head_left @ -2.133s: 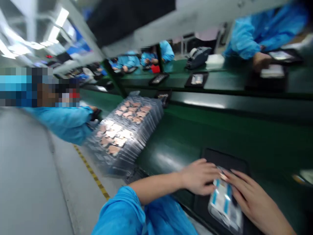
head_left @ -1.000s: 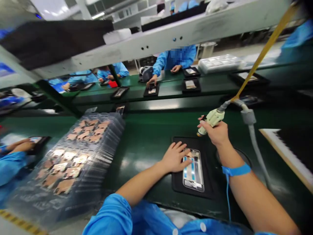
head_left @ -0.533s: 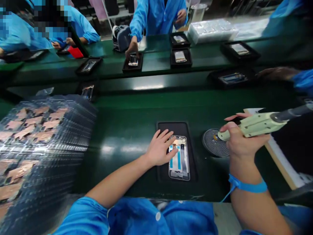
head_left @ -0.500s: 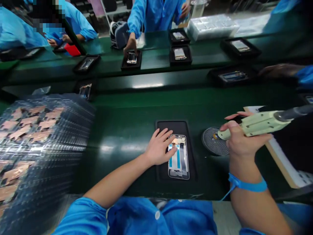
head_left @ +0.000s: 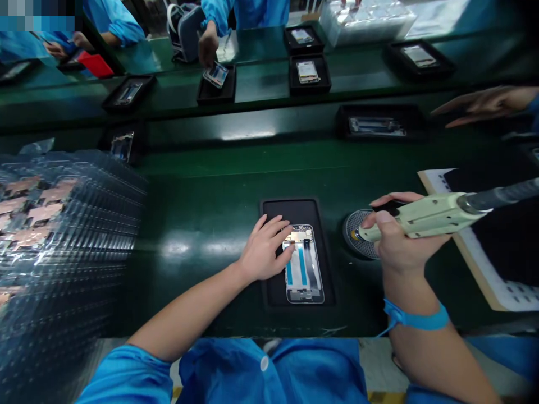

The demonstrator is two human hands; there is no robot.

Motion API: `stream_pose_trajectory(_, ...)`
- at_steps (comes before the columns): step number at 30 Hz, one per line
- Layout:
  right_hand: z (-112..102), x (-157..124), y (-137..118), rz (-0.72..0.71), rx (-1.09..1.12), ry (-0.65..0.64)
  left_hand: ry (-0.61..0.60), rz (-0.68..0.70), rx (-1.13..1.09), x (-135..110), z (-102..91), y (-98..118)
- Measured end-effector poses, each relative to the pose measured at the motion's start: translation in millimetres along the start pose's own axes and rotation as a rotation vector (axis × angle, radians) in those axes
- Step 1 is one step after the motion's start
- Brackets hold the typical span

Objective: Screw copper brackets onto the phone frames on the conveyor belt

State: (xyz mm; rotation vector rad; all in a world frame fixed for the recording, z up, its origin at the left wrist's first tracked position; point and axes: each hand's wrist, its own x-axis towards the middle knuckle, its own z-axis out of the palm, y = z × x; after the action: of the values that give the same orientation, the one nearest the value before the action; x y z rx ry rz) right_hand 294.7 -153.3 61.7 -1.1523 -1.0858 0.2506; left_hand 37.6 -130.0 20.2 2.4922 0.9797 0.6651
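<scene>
In the head view, your dark green bench (head_left: 189, 196) surrounds one black tray (head_left: 295, 210), blue co-worker sleeves (head_left: 217, 14) beyond it. One opened phone (head_left: 307, 269) lies inside the tray; your left hand (head_left: 264, 252), fingers loosely spread, covers the phone's upper left edge. Right of the tray, your right hand (head_left: 396, 241) wraps its fingers round one pale green screwdriver (head_left: 438, 216). At least seven further trays (head_left: 324, 78) sit beyond.

The right hand (head_left: 400, 241), off the phone (head_left: 305, 269) now, has brought a tool (head_left: 438, 216) to, perhaps onto, a dish (head_left: 362, 249).
</scene>
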Motion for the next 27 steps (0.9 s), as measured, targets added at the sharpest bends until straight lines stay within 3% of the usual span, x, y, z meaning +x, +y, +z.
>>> stream_pose_trajectory(20,3,-2,2,0.029,0.015,0.001,-0.003,0.005,-0.025,0,0.3,-1)
stream_pose_trajectory(27,4,8,-24,-0.038,0.115,0.086,-0.026,0.063,-0.026,-1,7.4,7)
